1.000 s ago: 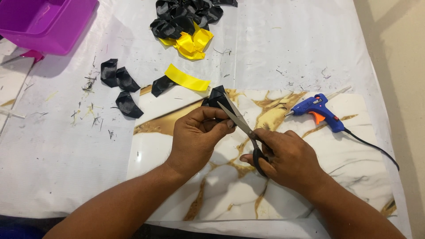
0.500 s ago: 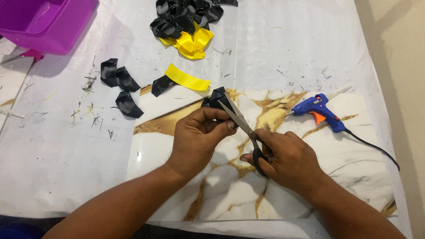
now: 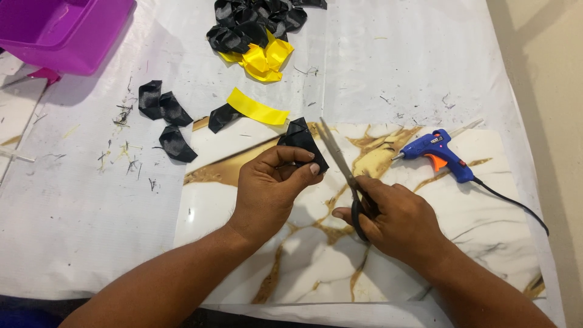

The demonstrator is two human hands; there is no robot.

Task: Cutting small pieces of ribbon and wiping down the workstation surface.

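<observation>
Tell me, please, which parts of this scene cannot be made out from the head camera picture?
- Scissors handles: head view, wrapped by the right hand.
- Folded black ribbon piece: lower part behind the left hand fingers.
- Purple tub: cut by the top edge.
- Glue gun cord: its end is out of sight.

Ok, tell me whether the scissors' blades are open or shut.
Shut, or nearly: the scissors show as one narrow blade line with no gap, held in the right hand, beside the folded black ribbon piece.

The head camera is looking steeply down, sitting close above the left hand (image 3: 267, 188) and right hand (image 3: 395, 218). It is facing forward past them over the table (image 3: 388, 67).
</observation>
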